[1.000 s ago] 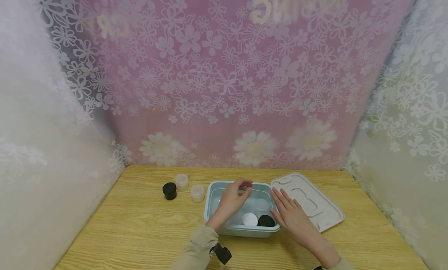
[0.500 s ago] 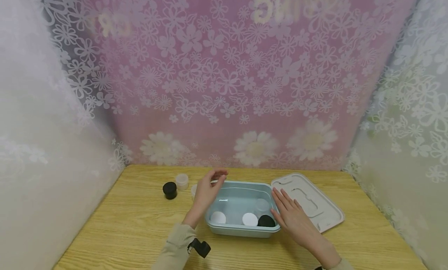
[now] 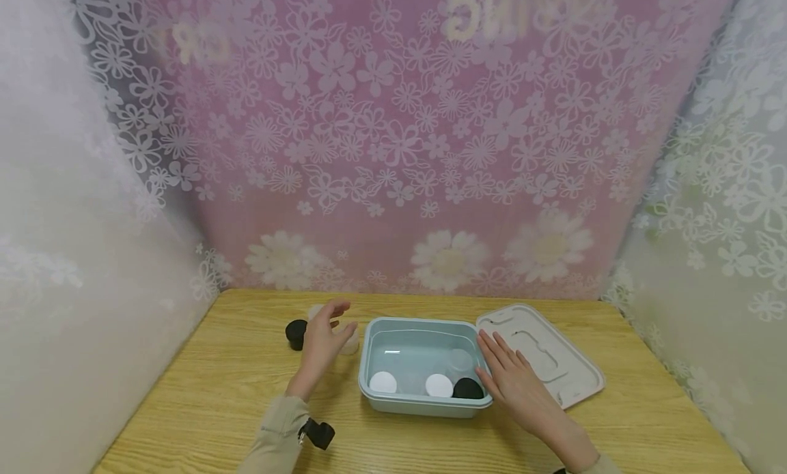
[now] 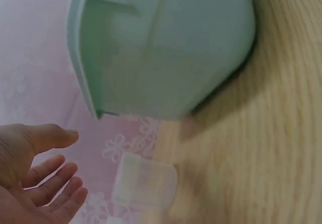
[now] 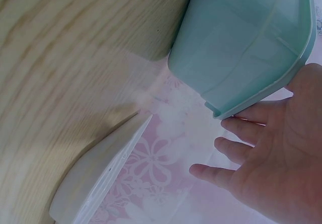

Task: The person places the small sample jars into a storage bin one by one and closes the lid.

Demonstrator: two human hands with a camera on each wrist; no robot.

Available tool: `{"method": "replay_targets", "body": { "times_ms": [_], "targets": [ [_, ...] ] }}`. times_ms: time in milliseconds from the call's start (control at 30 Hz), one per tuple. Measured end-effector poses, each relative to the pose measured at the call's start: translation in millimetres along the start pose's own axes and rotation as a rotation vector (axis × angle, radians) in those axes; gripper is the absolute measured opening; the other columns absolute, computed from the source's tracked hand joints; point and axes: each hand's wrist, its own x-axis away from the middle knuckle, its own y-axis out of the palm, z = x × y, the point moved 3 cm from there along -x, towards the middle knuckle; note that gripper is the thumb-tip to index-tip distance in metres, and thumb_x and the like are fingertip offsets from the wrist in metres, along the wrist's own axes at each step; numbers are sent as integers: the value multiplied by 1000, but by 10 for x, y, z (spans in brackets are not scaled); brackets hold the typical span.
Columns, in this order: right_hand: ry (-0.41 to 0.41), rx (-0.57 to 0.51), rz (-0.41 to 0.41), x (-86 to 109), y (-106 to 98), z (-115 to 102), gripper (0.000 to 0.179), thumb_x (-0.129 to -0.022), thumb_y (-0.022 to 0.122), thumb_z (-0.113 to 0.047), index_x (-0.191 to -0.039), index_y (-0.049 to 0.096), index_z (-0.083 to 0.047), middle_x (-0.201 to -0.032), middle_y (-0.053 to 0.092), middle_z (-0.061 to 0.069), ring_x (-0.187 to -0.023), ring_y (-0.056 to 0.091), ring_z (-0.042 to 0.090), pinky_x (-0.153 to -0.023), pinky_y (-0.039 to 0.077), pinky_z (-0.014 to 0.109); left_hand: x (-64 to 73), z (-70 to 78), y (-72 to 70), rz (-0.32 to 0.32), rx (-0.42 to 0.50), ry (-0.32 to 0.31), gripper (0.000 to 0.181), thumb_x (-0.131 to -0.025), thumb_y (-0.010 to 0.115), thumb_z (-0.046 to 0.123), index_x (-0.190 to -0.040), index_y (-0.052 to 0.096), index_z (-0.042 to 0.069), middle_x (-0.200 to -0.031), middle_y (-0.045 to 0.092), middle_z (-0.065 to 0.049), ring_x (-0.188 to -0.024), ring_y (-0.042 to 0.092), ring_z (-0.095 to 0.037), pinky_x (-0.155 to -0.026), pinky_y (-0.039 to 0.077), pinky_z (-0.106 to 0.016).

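Observation:
A light blue plastic box [image 3: 424, 407] stands on the table. Inside it lie two round white-topped jars, one at the left [image 3: 383, 382] and one nearer the right [image 3: 439, 385], a black jar [image 3: 468, 388] and a clear jar [image 3: 461, 360]. My left hand [image 3: 322, 341] holds nothing, its fingers relaxed above the jars left of the box. It partly covers a black jar [image 3: 296, 334] and two clear jars, the nearer one [image 3: 350, 342] seen as a frosted jar [image 4: 146, 181] in the left wrist view. My right hand [image 3: 513, 385] rests straight-fingered against the box's right rim.
A whitish lid [image 3: 541, 351] lies on the table right of the box, behind my right hand. The wooden table [image 3: 203, 392] runs back to a pink flowered curtain [image 3: 393, 153]. Pale curtains hang on both sides.
My left hand has moved left, out from over the box to the loose jars. A white-topped jar in the box's left front corner has come into sight. My right hand stays put.

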Motion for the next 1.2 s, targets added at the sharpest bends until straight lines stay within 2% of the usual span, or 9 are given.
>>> {"method": "replay_targets", "body": {
  "times_ms": [133, 267, 533, 767, 900, 1200],
  "targets": [
    [-3, 5, 0, -1, 5, 7, 60, -105, 55, -29, -156, 37, -1, -159, 39, 17, -147, 33, 39, -109, 35, 70, 28, -110, -2, -34, -75, -16, 47, -88, 80, 7, -130, 62, -2, -128, 65, -19, -120, 60, -39, -100, 54, -51],
    [-5, 9, -3, -4, 10, 11, 60, -106, 55, -29, -155, 37, -1, -159, 39, 17, -147, 33, 39, -110, 36, 69, 45, -184, 7, -63, -101, -51, 49, -86, 81, 6, -130, 62, -4, -127, 65, -22, -118, 61, -40, -97, 55, -51],
    [-3, 3, -5, -3, 9, -1, 60, -106, 55, -29, -155, 38, 0, -159, 39, 17, -147, 33, 40, -109, 36, 69, 64, -304, 27, -145, -122, -177, 56, -83, 85, 15, -130, 62, -4, -125, 65, -24, -110, 65, -41, -91, 57, -53],
    [-4, 5, -6, -1, 9, -6, 60, -106, 55, -30, -155, 38, -1, -159, 39, 17, -147, 33, 40, -109, 36, 70, 60, -372, 38, -128, -139, -175, 52, -83, 85, 17, -126, 64, -3, -121, 67, -24, -104, 68, -40, -87, 58, -52],
    [3, 1, -8, 0, 1, -8, 60, -106, 55, -29, -155, 38, -1, -159, 39, 16, -148, 33, 39, -109, 36, 70, 56, -329, 27, -95, -117, -163, 50, -83, 85, 16, -126, 65, -1, -118, 68, -23, -104, 69, -39, -87, 60, -49],
    [4, 8, -3, 4, -15, -13, 60, -105, 55, -29, -155, 38, -1, -159, 39, 17, -147, 33, 40, -110, 36, 69, -1, -46, -44, -67, -5, -150, 49, -85, 83, 13, -128, 64, 0, -120, 66, -20, -113, 64, -36, -94, 58, -46]
  ]
}}
